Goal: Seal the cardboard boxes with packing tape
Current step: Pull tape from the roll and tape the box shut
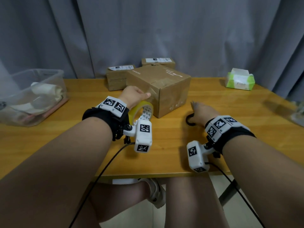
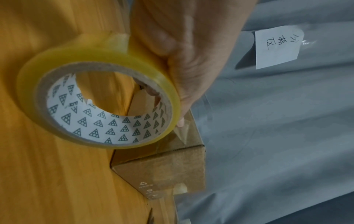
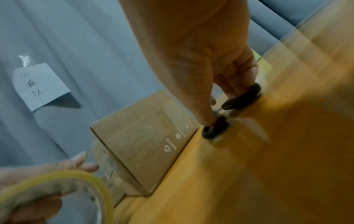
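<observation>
A brown cardboard box (image 1: 166,89) stands mid-table, with clear tape running over its near left face. My left hand (image 1: 134,94) grips the yellow tape roll (image 1: 141,112) against that face; in the left wrist view the fingers (image 2: 180,121) curl round the tape roll (image 2: 99,104) and a clear strip runs from it onto the box (image 2: 168,166). My right hand (image 1: 202,111) is on the table right of the box, its fingers (image 3: 208,115) through the black handles of scissors (image 3: 216,128). The blades are hidden.
Two smaller labelled boxes (image 1: 118,76) (image 1: 158,61) sit behind the big one. A clear plastic bin (image 1: 32,96) stands at the left, a green tissue pack (image 1: 240,79) at the back right. Grey curtains (image 1: 148,30) hang behind the wooden table (image 1: 164,145).
</observation>
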`<state>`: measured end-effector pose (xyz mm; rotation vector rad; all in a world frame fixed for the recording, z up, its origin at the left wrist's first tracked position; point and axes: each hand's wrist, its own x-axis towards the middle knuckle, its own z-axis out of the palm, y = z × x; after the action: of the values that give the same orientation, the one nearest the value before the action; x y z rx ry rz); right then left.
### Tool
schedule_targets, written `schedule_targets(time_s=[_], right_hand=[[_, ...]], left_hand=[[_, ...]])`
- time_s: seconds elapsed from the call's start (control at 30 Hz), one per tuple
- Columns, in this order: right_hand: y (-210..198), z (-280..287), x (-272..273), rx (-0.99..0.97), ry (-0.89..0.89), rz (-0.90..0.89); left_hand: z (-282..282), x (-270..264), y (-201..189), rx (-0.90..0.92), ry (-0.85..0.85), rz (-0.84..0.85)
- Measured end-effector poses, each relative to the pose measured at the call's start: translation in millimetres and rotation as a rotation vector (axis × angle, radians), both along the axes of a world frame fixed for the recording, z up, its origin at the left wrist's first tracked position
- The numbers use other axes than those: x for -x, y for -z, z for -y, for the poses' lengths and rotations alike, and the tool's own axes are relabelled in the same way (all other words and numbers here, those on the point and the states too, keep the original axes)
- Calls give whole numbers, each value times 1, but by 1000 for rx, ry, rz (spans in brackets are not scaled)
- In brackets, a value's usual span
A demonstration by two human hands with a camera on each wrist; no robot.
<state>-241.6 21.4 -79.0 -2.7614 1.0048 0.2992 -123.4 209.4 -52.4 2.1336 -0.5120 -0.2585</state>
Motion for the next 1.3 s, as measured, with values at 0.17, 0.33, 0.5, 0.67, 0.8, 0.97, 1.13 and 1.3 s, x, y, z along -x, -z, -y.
schedule_targets(time_s=[0.17, 0.33, 0.5, 0.67, 0.8, 0.97, 1.13, 1.3], right_hand=[[-7, 15, 6, -98, 155, 280], [-27, 15, 27, -554, 25, 878], [-61, -4, 38, -761, -325, 258], [-65, -9, 29, -788, -281, -34], [-58, -22, 20, -780, -269, 9], [-48, -26, 11, -794, -270, 98], [-38, -27, 4, -811, -281, 179], [-34, -29, -4, -801, -298, 239]], left_hand=[[-3, -2, 1, 31, 32, -31], [-3, -4, 1, 76, 59, -108], [-3, -3, -2, 35, 65, -123], [-4, -4, -3, 31, 71, -137], [-2, -6, -4, 20, 72, -144], [-3, -7, -6, 16, 50, -174], [-1, -7, -6, 4, 52, -187], [-1, -7, -5, 19, 38, -204]])
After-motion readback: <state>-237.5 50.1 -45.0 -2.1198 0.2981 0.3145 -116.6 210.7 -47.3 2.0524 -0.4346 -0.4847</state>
